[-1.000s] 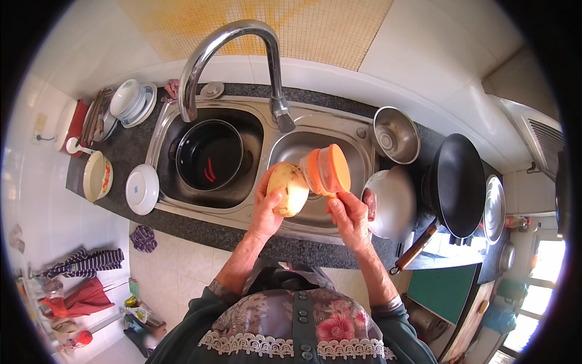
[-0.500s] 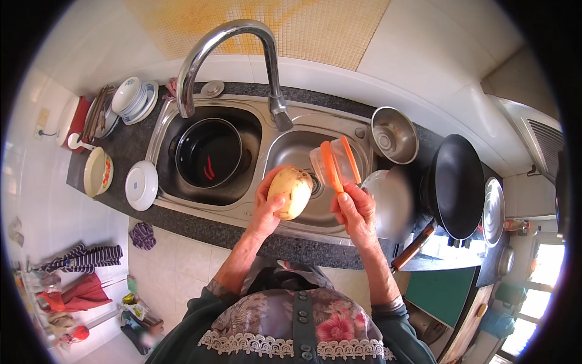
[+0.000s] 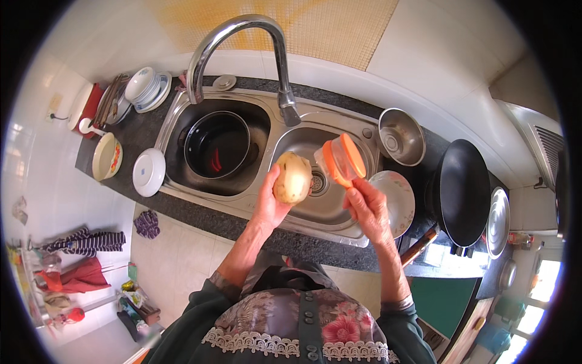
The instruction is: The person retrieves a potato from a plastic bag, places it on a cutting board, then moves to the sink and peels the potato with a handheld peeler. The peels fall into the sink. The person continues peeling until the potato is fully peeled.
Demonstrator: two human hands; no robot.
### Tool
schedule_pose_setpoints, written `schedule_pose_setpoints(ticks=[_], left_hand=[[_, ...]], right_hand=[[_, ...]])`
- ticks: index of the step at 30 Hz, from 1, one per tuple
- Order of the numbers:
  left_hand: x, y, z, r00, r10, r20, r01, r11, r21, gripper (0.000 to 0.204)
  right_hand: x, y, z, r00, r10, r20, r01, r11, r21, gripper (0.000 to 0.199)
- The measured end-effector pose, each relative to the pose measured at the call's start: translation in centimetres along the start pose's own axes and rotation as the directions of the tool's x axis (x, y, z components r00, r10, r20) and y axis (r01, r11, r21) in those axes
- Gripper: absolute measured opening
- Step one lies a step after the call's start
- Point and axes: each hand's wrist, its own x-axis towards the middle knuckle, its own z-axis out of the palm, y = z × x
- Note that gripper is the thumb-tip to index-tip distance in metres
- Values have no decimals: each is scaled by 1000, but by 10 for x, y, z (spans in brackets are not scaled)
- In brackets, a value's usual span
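The left hand (image 3: 270,203), at the centre of the frame, grasps a potato (image 3: 293,178) along its left and lower sides. The potato is upright, with its long axis running roughly top to bottom, and is positioned in front of the right basin (image 3: 321,207) of the steel sink. The right hand (image 3: 368,209), right of centre, is closed around the handle of an orange tool (image 3: 350,156) with a clear compartment. The tool tilts toward the upper left; its near end is just beside the potato — apart from it.

Left of centre, a black pot (image 3: 200,130) sits in the left basin and contains red pieces (image 3: 216,160). The chrome faucet (image 3: 242,21) arches across the upper middle. On the speckled desk (image 3: 200,214), right of the basins: a steel bowl (image 3: 401,136), a patterned bowl (image 3: 400,203) and — farther right — a black wok (image 3: 464,188).
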Motion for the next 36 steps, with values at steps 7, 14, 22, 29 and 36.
schedule_pose_setpoints(ticks=[7, 14, 22, 29, 36], left_hand=[[-6, -13, 2, 985, -101, -140, 90, 992, -88, 59], [6, -6, -9, 995, -87, -57, 81, 992, -99, 56], [15, 4, -9, 998, 41, -50, -42, 999, -12, 49], [25, 15, -25, 992, -38, -119, 24, 992, -122, 57], [13, 21, -23, 976, -35, -213, -18, 970, -244, 58]], right_hand=[[-17, 19, 37, 999, 20, -33, -20, 1000, 2, 27], [-13, 15, 52, 996, -28, -90, 22, 998, -66, 25], [3, 12, 78, 978, -193, -81, 162, 944, -286, 23], [14, 30, 86, 975, -133, -177, 116, 988, -103, 18], [11, 56, 72, 966, 66, -249, -70, 998, -9, 23]])
